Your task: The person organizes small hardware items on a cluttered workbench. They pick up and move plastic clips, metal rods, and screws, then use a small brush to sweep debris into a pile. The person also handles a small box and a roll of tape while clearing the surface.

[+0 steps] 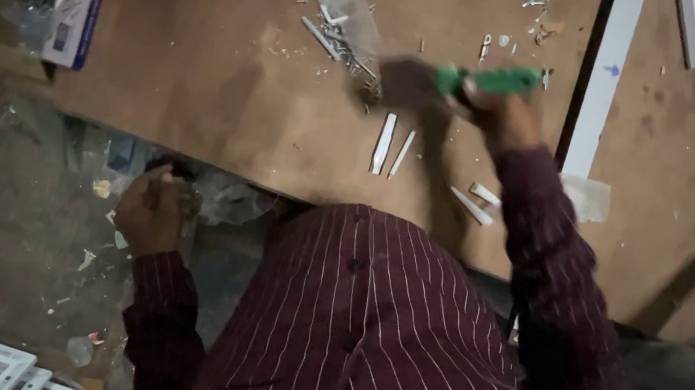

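Green tool (492, 80) sits at 1 o'clock over the bench (201, 55), gripped tight in the right hand (501, 108). It looks light and stiff. Left hand (154, 213), at 9 o'clock, is curled shut.

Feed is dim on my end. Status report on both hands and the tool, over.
Right hand gripping green-handled tool over brown worktable. Left hand low at table edge, closed; contents unclear. White strips and bag of screws close by.

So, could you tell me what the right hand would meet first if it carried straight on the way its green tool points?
The right hand holds a green tool pointing left; its blurred tip nearly meets the plastic bag of screws on the board. The blur makes depth uncertain.
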